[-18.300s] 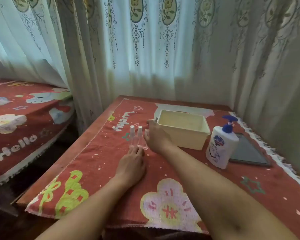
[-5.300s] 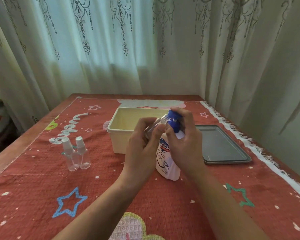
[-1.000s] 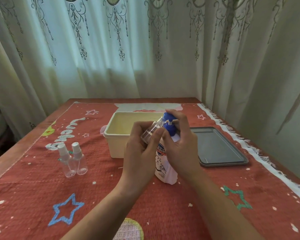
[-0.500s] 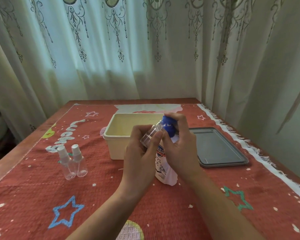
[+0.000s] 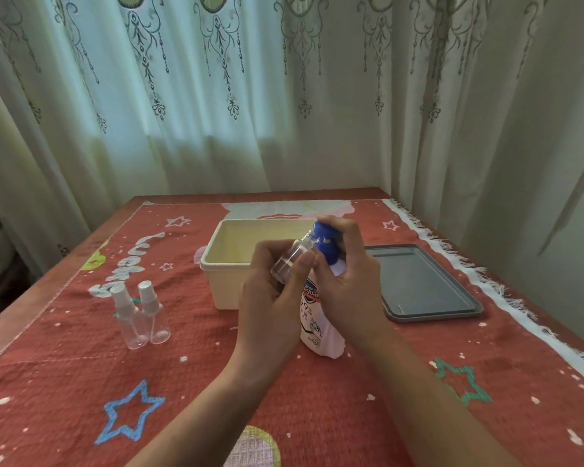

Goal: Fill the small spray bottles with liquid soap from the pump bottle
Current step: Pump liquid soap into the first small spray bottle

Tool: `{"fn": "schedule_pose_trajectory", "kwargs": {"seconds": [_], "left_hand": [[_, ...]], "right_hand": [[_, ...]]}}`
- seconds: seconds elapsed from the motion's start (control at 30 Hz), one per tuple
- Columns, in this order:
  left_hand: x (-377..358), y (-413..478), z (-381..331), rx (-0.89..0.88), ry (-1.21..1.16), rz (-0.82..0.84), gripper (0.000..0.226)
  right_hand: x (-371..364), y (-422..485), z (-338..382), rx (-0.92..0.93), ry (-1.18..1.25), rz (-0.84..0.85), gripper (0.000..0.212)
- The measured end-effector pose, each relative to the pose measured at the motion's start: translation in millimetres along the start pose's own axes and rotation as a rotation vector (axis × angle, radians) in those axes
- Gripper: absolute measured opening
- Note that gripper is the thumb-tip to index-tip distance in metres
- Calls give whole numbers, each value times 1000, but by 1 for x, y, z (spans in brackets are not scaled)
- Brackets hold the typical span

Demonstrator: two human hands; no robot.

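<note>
Nothing much shifted from half a second ago: both hands keep the same pose. Left hand grips the uncapped spray bottle, tilted, mouth right at the nozzle. Right hand curls over the blue head of the pump bottle, which stands on the table under the hands. Soap level in the held bottle: can't tell. Two capped spray bottles stand well left of the left hand, looking empty. Likely first of three in progress; two more plus recapping left.

Dim backlight through curtains, soft, edges bowed
</note>
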State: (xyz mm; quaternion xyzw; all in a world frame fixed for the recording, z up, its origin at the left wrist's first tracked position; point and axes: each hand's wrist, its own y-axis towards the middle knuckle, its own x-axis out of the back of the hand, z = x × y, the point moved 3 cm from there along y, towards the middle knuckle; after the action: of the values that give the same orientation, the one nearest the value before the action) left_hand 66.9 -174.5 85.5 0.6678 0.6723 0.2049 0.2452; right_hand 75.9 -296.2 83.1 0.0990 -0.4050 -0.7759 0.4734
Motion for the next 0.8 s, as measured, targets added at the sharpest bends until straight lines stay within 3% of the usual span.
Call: {"fn": "schedule_pose_trajectory", "kwargs": {"seconds": [0.17, 0.37, 0.57, 0.8], "left_hand": [[-1, 4, -1, -13, 10, 3, 11], [-1, 0, 4, 6, 16, 6, 10], [-1, 4, -1, -5, -5, 9, 14], [0, -1, 3, 8, 11, 9, 8]], "right_hand": [[1, 0, 0, -3, -17, -1, 43], [0, 0, 0, 13, -17, -17, 34], [1, -1, 0, -20, -30, -1, 45], [0, 0, 1, 11, -15, -26, 35]]}}
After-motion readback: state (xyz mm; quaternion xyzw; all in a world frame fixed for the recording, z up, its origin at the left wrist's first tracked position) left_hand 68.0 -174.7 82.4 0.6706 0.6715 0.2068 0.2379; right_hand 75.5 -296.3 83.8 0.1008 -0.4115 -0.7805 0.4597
